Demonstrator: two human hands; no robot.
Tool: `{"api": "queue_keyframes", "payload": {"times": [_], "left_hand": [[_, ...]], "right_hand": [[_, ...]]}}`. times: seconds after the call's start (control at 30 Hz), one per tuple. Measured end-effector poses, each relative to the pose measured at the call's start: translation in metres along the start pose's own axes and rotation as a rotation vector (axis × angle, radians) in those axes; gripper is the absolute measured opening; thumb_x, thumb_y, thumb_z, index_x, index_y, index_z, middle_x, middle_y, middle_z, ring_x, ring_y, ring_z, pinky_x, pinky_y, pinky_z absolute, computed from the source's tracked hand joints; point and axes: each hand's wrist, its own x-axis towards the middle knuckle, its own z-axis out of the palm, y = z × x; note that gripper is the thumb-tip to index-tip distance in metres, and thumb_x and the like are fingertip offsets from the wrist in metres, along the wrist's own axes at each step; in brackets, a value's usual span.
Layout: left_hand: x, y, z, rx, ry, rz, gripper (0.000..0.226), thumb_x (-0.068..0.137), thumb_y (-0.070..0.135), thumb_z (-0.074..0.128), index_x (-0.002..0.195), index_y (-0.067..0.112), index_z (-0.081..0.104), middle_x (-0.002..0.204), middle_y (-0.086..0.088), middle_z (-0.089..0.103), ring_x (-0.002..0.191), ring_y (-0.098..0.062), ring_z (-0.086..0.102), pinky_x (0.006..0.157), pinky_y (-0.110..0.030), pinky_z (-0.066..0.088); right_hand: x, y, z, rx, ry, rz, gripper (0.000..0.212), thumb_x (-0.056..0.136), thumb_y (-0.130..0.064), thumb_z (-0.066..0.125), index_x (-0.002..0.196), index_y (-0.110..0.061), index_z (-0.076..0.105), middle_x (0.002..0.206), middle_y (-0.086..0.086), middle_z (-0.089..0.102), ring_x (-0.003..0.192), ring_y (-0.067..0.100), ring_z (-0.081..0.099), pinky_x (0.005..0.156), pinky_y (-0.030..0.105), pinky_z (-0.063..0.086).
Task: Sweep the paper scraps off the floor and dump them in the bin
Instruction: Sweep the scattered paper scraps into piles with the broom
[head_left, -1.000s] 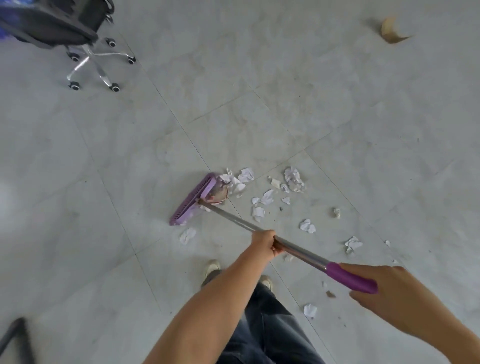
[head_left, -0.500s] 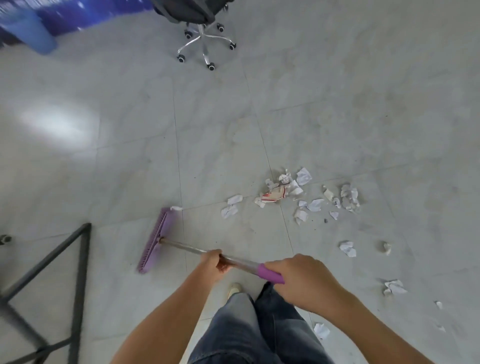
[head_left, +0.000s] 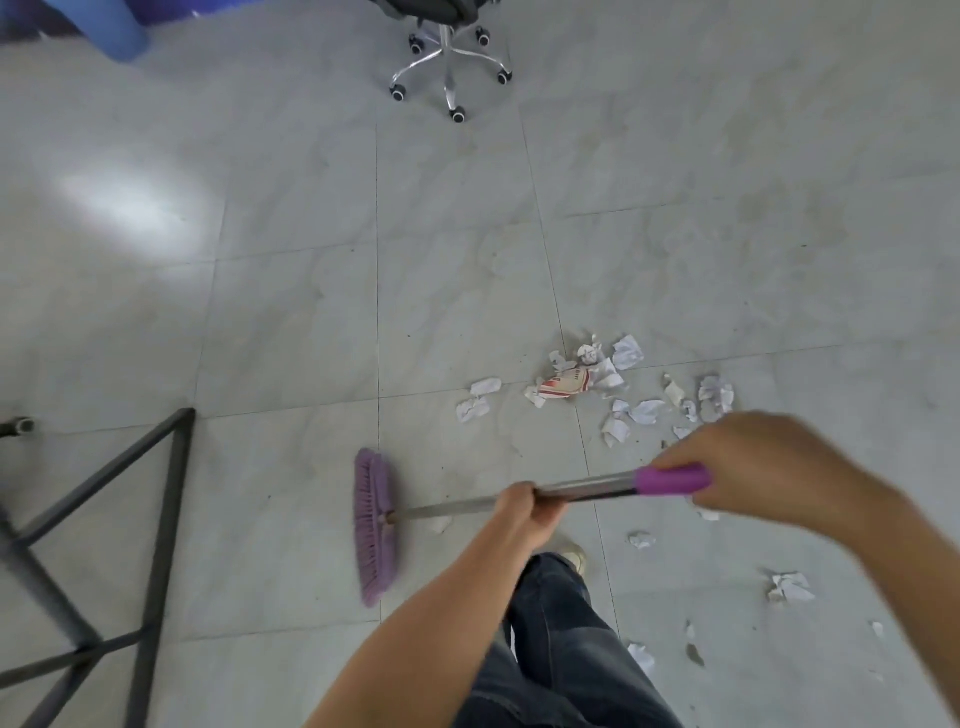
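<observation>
**Broom held in both hands, head set down left of the scraps**

The person stands on a grey tiled floor (head_left: 291, 322) with a broom (head_left: 375, 525) in both hands. The left hand (head_left: 524, 512) is closed around the bare metal shaft about midway along it. The right hand (head_left: 769, 467) is wrapped around the purple grip (head_left: 672, 479) at the top end of the handle. The shaft runs nearly level across the view, from the right hand down to the purple head, which lies on the floor with its length pointing away from the person.

The scraps (head_left: 597, 376) lie in a loose cluster on the floor, well apart from the broom head, beyond the handle and to its right. One piece among them is printed in red. Two scraps sit a little left of the cluster, nearest the head. More pieces are scattered to the right of the person's leg (head_left: 561, 649), in dark trousers, toward the floor's lower right.

A chair (head_left: 449, 67) on a chrome wheeled base stands at the top edge. A blue object (head_left: 114, 31), possibly the bin, is blurred in the top left corner. A dark metal frame (head_left: 156, 519) fills the lower left.
</observation>
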Motion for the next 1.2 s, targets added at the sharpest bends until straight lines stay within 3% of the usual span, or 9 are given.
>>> {"api": "queue_keyframes", "payload": {"times": [0.17,0.4,0.53,0.6,0.7,0.8,0.9,1.03,1.2], "left_hand": [[-0.029,-0.034,0.074,-0.048,-0.284,-0.109,0.026,0.102,0.003,0.031,0.081,-0.007,0.042,0.075,-0.021,0.055,0.037,-0.030,0.062,0.028,-0.032,0.048],[-0.064,-0.039,0.119,-0.062,-0.483,-0.091,0.023,0.100,0.001,0.035,0.083,-0.008,0.049,0.060,-0.022,0.065,0.039,-0.030,0.065,0.034,-0.035,0.052],[-0.053,-0.017,0.119,0.069,-0.407,-0.008,0.021,0.100,0.000,0.034,0.084,-0.006,0.046,0.082,-0.020,0.057,0.063,-0.032,0.064,0.034,-0.036,0.052],[-0.036,-0.002,0.113,0.171,-0.318,0.045,0.021,0.100,0.000,0.035,0.081,-0.004,0.045,0.079,-0.018,0.056,0.047,-0.030,0.066,0.030,-0.032,0.049],[-0.002,0.021,0.101,0.352,-0.165,0.094,0.022,0.098,0.000,0.037,0.079,-0.002,0.046,0.075,-0.014,0.055,0.036,-0.023,0.063,0.029,-0.028,0.048],[0.027,0.036,0.091,0.502,-0.049,0.078,0.025,0.099,0.002,0.037,0.075,0.001,0.043,0.069,-0.012,0.049,0.057,-0.022,0.056,0.031,-0.031,0.049],[0.037,0.034,0.098,0.598,-0.055,0.046,0.027,0.100,0.003,0.036,0.074,0.002,0.041,0.069,-0.012,0.048,0.057,-0.022,0.055,0.029,-0.029,0.048],[0.032,0.008,0.120,0.700,-0.098,-0.003,0.023,0.101,0.003,0.034,0.079,0.000,0.041,0.069,-0.012,0.048,0.042,-0.021,0.060,0.029,-0.028,0.048],[0.006,-0.042,0.145,0.808,-0.220,-0.113,0.026,0.102,0.004,0.029,0.078,-0.001,0.041,0.071,-0.014,0.049,0.046,-0.021,0.060,0.031,-0.026,0.049]], "right_hand": [[-0.043,0.055,-0.059,-0.015,0.147,0.140,0.040,0.076,-0.031,0.065,0.105,-0.058,0.056,0.071,-0.031,0.046,0.074,0.003,0.048,0.074,0.023,0.045],[-0.092,0.075,-0.086,0.072,0.365,0.176,0.039,0.070,-0.025,0.074,0.094,-0.052,0.059,0.060,-0.033,0.038,0.059,-0.004,0.039,0.055,0.011,0.027],[-0.088,0.065,-0.062,0.141,0.353,0.195,0.037,0.078,-0.028,0.064,0.104,-0.053,0.058,0.073,-0.027,0.057,0.066,0.002,0.048,0.060,0.014,0.035],[-0.073,0.056,-0.040,0.232,0.341,0.214,0.033,0.080,-0.027,0.061,0.106,-0.047,0.063,0.085,-0.015,0.067,0.068,0.006,0.050,0.067,0.024,0.041],[-0.041,0.037,-0.003,0.352,0.331,0.255,0.025,0.082,-0.025,0.056,0.101,-0.040,0.064,0.069,-0.009,0.054,0.068,0.012,0.047,0.061,0.023,0.037],[-0.014,0.017,0.026,0.412,0.319,0.293,0.024,0.086,-0.024,0.051,0.103,-0.037,0.062,0.071,-0.007,0.050,0.076,0.015,0.047,0.055,0.021,0.032],[-0.005,0.016,0.034,0.485,0.298,0.370,0.025,0.087,-0.024,0.049,0.105,-0.038,0.061,0.075,-0.004,0.052,0.076,0.016,0.048,0.064,0.024,0.036],[-0.025,0.035,0.031,0.506,0.260,0.460,0.023,0.087,-0.026,0.049,0.102,-0.039,0.060,0.064,-0.009,0.047,0.071,0.012,0.047,0.052,0.015,0.030],[-0.078,0.054,0.013,0.542,0.253,0.619,0.024,0.086,-0.032,0.054,0.097,-0.053,0.059,0.089,-0.010,0.066,0.077,0.008,0.057,0.065,0.017,0.044]]}}
